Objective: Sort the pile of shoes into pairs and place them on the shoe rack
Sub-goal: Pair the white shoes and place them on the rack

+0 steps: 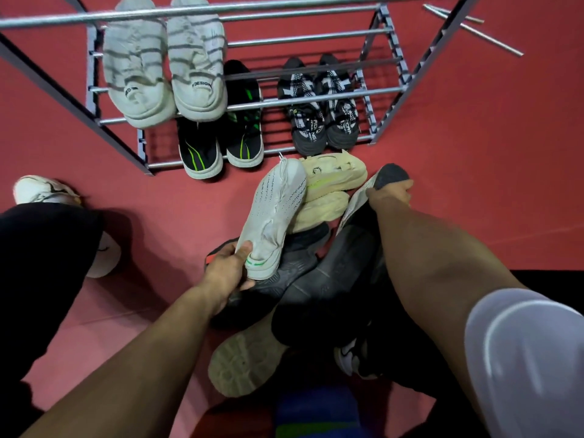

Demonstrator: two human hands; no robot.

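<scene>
My left hand [228, 270] grips the heel of a white knit sneaker [274, 213], lifted over the pile with its toe toward the rack. My right hand [392, 192] holds a dark grey shoe [387, 176] by its toe at the pile's far right. The pile on the red floor holds a cream chunky pair [331, 188], several black and grey shoes [325, 279] and an upturned cream sole [243, 361]. The metal shoe rack [284, 104] carries a white pair [164, 67] on an upper tier, with a black-green pair [221, 147] and a grey patterned pair [322, 121] lower down.
A person's black trouser leg [44, 263] and white shoes [41, 189] stand at the left. Loose metal rods [474, 30] lie on the floor beyond the rack's right side. A blue object [316, 412] sits at the bottom edge.
</scene>
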